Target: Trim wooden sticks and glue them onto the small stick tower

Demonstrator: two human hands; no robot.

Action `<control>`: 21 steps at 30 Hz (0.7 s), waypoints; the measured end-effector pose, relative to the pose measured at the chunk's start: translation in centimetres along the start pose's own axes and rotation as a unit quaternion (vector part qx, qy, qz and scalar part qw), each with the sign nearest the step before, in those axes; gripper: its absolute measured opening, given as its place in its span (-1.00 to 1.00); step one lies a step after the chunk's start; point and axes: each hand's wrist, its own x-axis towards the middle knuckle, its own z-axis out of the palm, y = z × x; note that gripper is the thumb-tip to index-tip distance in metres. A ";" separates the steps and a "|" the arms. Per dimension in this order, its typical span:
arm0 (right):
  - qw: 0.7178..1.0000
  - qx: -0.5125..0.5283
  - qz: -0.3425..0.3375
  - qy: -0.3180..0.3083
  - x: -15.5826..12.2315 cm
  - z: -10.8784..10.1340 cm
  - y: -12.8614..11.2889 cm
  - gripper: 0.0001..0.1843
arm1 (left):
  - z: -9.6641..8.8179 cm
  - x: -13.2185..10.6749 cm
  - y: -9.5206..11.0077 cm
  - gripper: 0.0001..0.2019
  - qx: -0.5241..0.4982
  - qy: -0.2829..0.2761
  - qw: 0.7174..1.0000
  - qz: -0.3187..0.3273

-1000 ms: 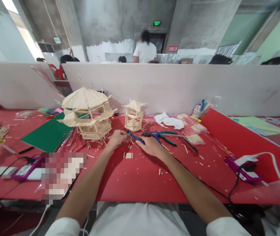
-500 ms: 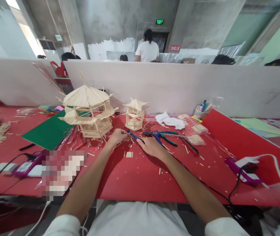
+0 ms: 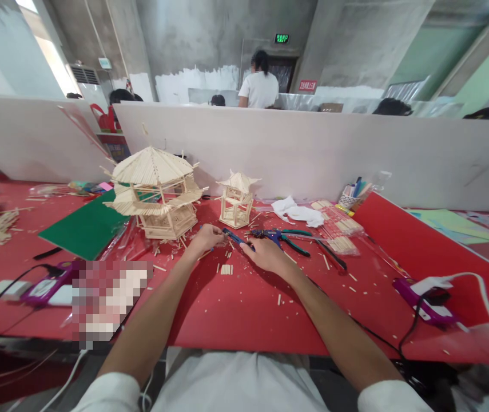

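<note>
On the red worktop [image 3: 244,320], a row of sticks [image 3: 226,269] is laid nearest. Beyond it, the blue tool [image 3: 233,235] is clamped in the right hand [image 3: 263,252]; just left of its tip, the left hand [image 3: 207,237] is pinched together, on what cannot be told. Farther off, the large pavilion [image 3: 155,166] is seen left of the small pavilion [image 3: 239,182].

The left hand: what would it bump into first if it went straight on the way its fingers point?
Probably the tip of the blue tool in the right hand, just ahead of the left hand. Depth is unclear, so it might pass over.
</note>
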 end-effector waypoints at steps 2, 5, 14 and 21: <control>1.000 -0.021 0.011 0.001 0.0 0.0 -0.2 -0.38 | -0.1 0.0 0.1 -0.88 0.006 0.003 1.000 0.004; 0.999 -0.043 0.016 0.007 0.0 0.0 -0.4 -0.37 | -0.2 -0.2 0.4 -0.88 0.011 0.002 1.000 0.014; 0.998 -0.048 0.024 0.013 0.4 0.8 -0.5 -0.35 | -0.5 -0.7 1.1 -0.83 0.016 0.018 0.999 0.038; 1.000 -0.003 0.025 0.010 0.8 0.6 -0.4 -0.31 | -0.6 -1.1 1.8 -0.79 0.006 0.024 0.998 0.053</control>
